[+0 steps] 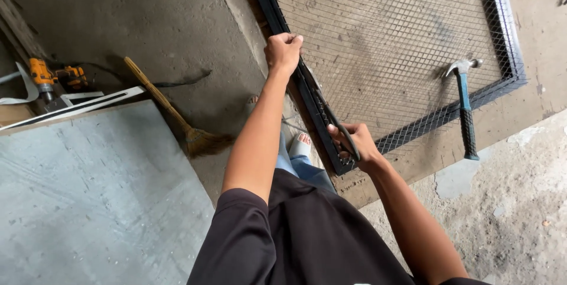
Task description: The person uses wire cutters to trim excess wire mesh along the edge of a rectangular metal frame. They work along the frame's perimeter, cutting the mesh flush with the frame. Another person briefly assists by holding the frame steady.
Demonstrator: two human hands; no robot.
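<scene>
**meshhead:** So the left hand (283, 51) is gripping the near-left rail of the black metal frame (277, 22), fingers closed tight around it, and the right hand (354, 143) is closing around the dark handles of a pair of snips or pliers (331, 116) right at the frame's near corner. The frame with its wire mesh (390, 43) is lying flat on the concrete floor (177, 19). Anyone seeing trouble coming?

**rustbucket:** Yeah, a couple things. The tool's working end is hiding behind the rail, so I can't tell what it's biting, but it's pointing up the rail toward that left hand. If it's slipping off the mesh, I'd guess it's jumping straight at those knuckles. Cut mesh ends are also looking sharp (bare hands, no gloves).

**meshhead:** And the foot?

**rustbucket:** A sandalled foot (301, 143) is sitting just beside that corner, toes out. If the frame is shifting or the tool is dropping, that's likely taking the hit. The claw hammer (465, 111) is resting on the mesh near the far-right edge, well apart, so no worry there.
</scene>
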